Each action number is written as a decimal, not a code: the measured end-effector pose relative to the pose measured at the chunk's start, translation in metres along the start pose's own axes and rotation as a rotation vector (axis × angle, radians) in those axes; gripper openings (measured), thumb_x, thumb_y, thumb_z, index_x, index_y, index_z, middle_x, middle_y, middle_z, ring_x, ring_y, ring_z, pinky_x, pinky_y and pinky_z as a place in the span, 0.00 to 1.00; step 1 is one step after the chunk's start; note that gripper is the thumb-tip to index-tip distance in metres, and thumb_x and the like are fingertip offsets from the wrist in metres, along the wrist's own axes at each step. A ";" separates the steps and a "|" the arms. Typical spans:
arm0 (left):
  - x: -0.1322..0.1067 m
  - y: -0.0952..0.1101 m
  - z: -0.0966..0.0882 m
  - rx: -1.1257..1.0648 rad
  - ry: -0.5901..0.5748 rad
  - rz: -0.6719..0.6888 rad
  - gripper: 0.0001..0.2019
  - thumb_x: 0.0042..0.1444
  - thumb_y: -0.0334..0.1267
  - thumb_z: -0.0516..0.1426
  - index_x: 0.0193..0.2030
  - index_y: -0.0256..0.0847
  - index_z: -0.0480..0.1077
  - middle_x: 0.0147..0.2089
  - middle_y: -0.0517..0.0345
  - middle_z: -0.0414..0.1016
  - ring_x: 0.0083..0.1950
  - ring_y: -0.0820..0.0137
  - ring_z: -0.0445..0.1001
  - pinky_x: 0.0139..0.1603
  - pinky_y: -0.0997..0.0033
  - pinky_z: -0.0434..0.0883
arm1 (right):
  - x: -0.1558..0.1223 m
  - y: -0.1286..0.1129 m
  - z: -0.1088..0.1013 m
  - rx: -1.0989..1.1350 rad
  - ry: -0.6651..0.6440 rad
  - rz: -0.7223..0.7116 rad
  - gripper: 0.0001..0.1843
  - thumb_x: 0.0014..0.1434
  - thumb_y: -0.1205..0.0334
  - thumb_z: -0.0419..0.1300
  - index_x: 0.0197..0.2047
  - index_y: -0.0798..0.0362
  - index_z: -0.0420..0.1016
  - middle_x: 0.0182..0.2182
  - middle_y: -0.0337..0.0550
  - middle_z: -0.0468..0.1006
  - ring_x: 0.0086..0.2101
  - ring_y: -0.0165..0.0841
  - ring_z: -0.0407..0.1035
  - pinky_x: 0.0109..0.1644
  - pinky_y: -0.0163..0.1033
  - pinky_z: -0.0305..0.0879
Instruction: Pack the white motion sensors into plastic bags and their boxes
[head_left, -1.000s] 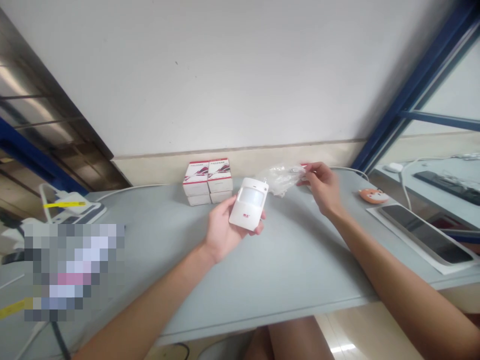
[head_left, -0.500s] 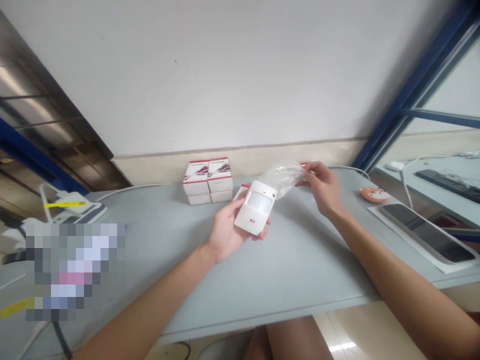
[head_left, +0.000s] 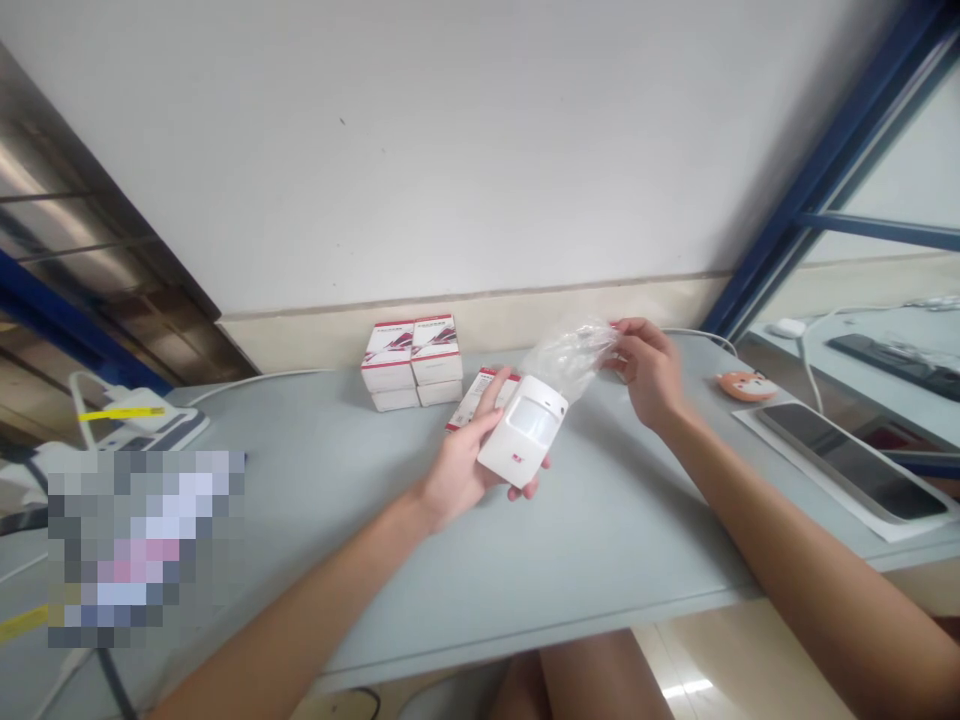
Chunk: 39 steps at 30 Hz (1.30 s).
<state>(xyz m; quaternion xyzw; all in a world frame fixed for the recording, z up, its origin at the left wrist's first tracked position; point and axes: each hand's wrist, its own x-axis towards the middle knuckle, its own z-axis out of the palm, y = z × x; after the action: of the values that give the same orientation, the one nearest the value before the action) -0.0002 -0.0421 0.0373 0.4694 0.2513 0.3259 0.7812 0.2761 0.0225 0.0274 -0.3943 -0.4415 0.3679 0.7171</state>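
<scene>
A white motion detector (head_left: 523,430), with a pale window and small red print, rests in my left hand (head_left: 459,475). My fingers pass beneath it, with some tips showing at its right edge, and another finger points up along its left side. A crumpled clear plastic bag (head_left: 574,355) hangs from my right hand (head_left: 649,370), pinched at its far end. The bag's near end lies just behind the detector; whether they touch I cannot tell. Behind my left hand is a white and red box (head_left: 480,395), partly covered by the hand and detector.
Several white and red boxes (head_left: 412,360) are stacked by the wall. On the right lie an orange animal-faced item (head_left: 746,386) and a dark flat device (head_left: 855,460) on a white sheet. At left are a power strip (head_left: 157,428) with cables and a blurred-out patch (head_left: 142,550).
The detector and my left hand have shifted slightly right and toward me, and a finger has lifted off the detector's side. More of the box behind shows. My right hand still pinches the bag.
</scene>
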 end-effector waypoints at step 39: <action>0.000 0.004 -0.007 -0.038 -0.097 0.019 0.25 0.72 0.49 0.47 0.72 0.44 0.56 0.41 0.42 0.82 0.28 0.59 0.79 0.32 0.63 0.67 | -0.005 0.002 0.000 -0.350 -0.090 -0.157 0.11 0.55 0.64 0.65 0.43 0.45 0.75 0.46 0.41 0.79 0.42 0.37 0.75 0.42 0.43 0.77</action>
<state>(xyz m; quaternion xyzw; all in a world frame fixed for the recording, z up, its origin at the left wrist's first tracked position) -0.0059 -0.0366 0.0380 0.4723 0.2023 0.3147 0.7981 0.2735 0.0190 0.0239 -0.4603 -0.5598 0.2459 0.6436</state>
